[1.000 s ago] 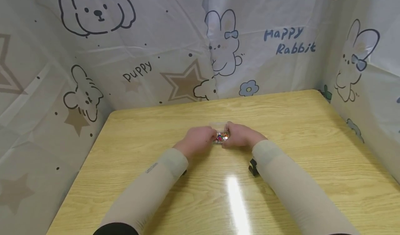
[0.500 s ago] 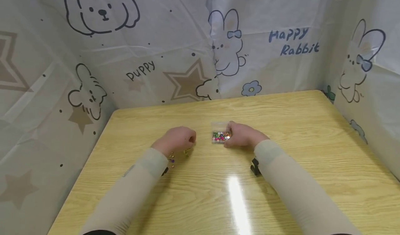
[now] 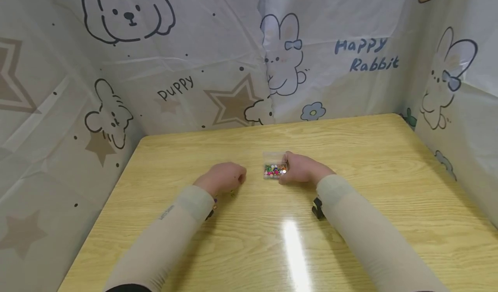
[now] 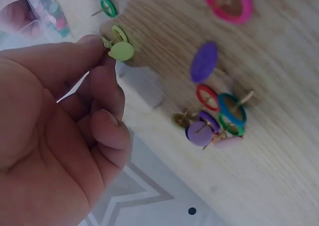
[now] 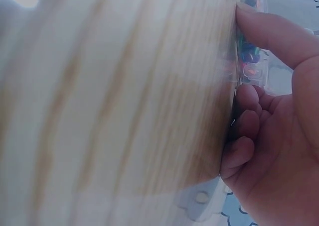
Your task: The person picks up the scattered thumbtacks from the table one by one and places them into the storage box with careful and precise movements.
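My left hand (image 3: 223, 176) is low over the table, left of the box. In the left wrist view, its thumb and forefinger pinch a yellow-green thumbtack (image 4: 122, 52) by the pin side. Another yellow-green thumbtack (image 4: 119, 33) lies right behind it; whether it is held too is unclear. My right hand (image 3: 302, 169) grips the right side of a small clear plastic box (image 3: 271, 178), its lid (image 3: 274, 156) raised at the back. Many-coloured thumbtacks fill the box. The right wrist view shows the thumb and curled fingers at the box's end (image 5: 253, 72).
Loose thumbtacks lie on the wooden table (image 3: 249, 231) by the left wrist: a green one (image 4: 108, 7), a pink one (image 4: 244, 7), a purple one (image 4: 204, 62) and a cluster with a blue one (image 4: 233, 110). A printed cloth (image 3: 218, 46) hangs behind and beside the table.
My left hand has gone from the box leftward to the loose thumbtacks, then shifted slightly down and right. My right hand still holds the box in place.
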The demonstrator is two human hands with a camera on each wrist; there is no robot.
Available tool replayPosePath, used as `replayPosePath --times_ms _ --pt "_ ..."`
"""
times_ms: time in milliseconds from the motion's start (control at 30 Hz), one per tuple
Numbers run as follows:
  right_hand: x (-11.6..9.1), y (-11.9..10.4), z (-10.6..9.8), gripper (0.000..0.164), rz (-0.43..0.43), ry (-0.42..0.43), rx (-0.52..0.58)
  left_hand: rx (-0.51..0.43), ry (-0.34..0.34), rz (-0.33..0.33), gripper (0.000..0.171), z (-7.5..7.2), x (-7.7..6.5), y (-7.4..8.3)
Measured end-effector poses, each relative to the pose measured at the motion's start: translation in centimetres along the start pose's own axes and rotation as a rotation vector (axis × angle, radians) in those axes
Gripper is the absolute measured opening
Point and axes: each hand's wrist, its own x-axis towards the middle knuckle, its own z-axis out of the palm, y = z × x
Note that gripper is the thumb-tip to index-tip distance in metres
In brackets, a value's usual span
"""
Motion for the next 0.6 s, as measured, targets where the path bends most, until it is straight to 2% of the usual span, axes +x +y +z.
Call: replayPosePath --times_ms 133,267,600 --pt "-0.1 -0.1 0.0 0.054 0.001 -0.001 0.010 0.021 0.034 0.008 0.020 -0.1 0.2 0.6" --pt "-0.1 0.0 -0.1 0.054 0.001 0.006 0.015 0.011 0.088 0.024 0.016 -0.3 1.0 1.5" --pt "0.0 0.1 0.0 0.051 -0.017 0.016 0.013 0.029 0.208 0.235 0.006 -0.6 3.3 4.6"
